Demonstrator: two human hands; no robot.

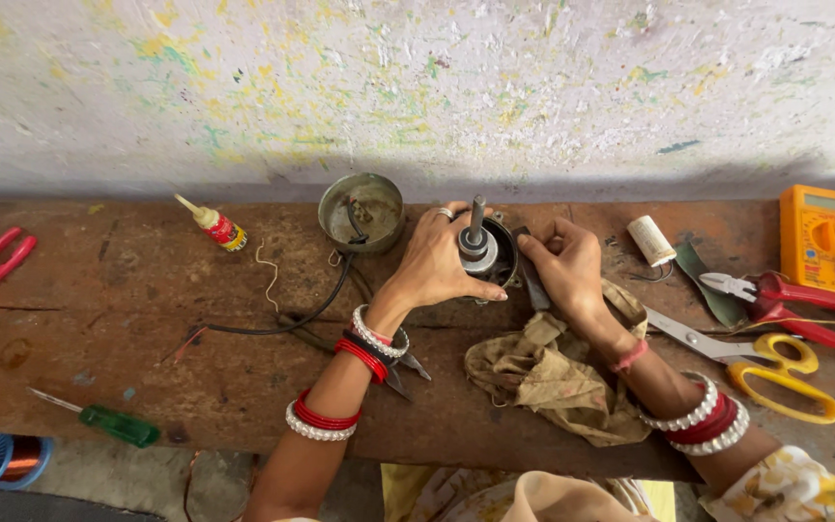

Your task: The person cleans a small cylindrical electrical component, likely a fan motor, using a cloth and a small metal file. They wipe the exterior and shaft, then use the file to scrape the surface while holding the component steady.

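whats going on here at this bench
A person steadies a small round motor on a worn wooden bench, its shaft pointing up. The left hand grips its side; the right hand presses a dark tool against its edge. A dirty rag lies just below, scissors to the right.

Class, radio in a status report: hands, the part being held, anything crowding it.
Left hand clasps motor. Right hand presses dark tool to its side. Rag, tin close by.

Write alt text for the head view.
Two hands grip a small round motor with an upright shaft on a worn wooden bench: left hand over it, right hand beside it. A rag, scissors and pliers lie right.
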